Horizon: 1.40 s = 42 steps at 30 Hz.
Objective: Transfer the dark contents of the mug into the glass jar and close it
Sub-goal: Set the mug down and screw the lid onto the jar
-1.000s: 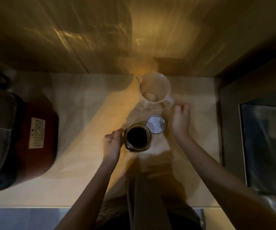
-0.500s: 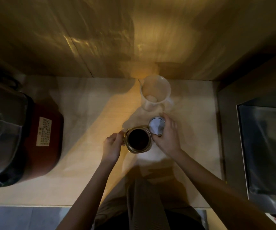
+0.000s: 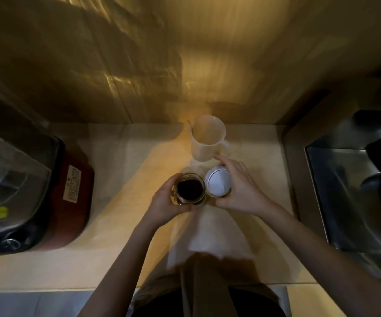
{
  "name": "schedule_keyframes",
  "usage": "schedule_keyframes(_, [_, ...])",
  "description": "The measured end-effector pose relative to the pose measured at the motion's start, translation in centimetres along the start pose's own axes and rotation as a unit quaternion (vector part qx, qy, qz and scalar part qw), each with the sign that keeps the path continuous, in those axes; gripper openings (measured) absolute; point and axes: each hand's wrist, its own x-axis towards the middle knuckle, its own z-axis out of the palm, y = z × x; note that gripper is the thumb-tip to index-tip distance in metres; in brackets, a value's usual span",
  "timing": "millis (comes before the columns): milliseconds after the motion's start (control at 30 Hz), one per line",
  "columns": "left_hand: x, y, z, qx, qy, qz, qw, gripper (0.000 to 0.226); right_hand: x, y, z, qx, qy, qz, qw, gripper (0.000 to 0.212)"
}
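The glass jar (image 3: 189, 189) stands open on the wooden counter and holds a dark filling. My left hand (image 3: 164, 202) wraps around its left side and grips it. Just to the right of the jar's mouth is the white lid (image 3: 218, 184), tilted with its pale inner face toward me; my right hand (image 3: 240, 187) holds it by the rim. Behind them the white mug (image 3: 206, 139) stands upright with a spoon handle leaning against its left rim, and its inside looks pale.
A red and black rice cooker (image 3: 47, 197) fills the counter's left side. A steel sink (image 3: 354, 197) lies to the right, past a raised edge. A wooden wall (image 3: 185, 65) closes the back. A pale cloth (image 3: 208, 234) lies on the counter (image 3: 125, 161) under my arms.
My right hand left the mug, took hold of the lid beside the jar and lifted it off the counter. My left hand closed further around the jar.
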Motion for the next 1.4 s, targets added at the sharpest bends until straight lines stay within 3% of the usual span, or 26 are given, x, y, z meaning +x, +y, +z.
schedule_keyframes(200, [-0.3,0.2,-0.2,-0.035,0.005,0.014,0.999,0.088,0.4,-3.2,-0.1,-0.004,-0.046,-0.067,0.997,0.104])
schedule_keyframes(333, [-0.5,0.2,-0.1,-0.044,0.004,0.013,0.999,0.088,1.2,-4.7,0.4,-0.068,-0.075,-0.091,0.991,0.110])
schedule_keyframes(533, [-0.6,0.1,0.1,-0.053,0.017,0.004,0.998,0.089,2.1,-6.3,0.8,-0.269,-0.094,-0.145,0.948,0.083])
schedule_keyframes(667, [-0.8,0.4,0.1,-0.049,0.020,0.002,0.999,0.090,2.5,-7.1,1.4,-0.341,-0.102,-0.141,0.924,0.077])
schedule_keyframes(1033, [-1.0,0.7,0.2,-0.034,0.028,0.001,0.999,0.094,2.8,-8.5,1.6,-0.377,-0.082,-0.098,0.917,0.065])
schedule_keyframes(1400, [-1.0,0.5,0.2,-0.034,0.029,0.013,0.999,0.091,2.5,-8.8,1.1,-0.334,-0.066,-0.055,0.939,0.063])
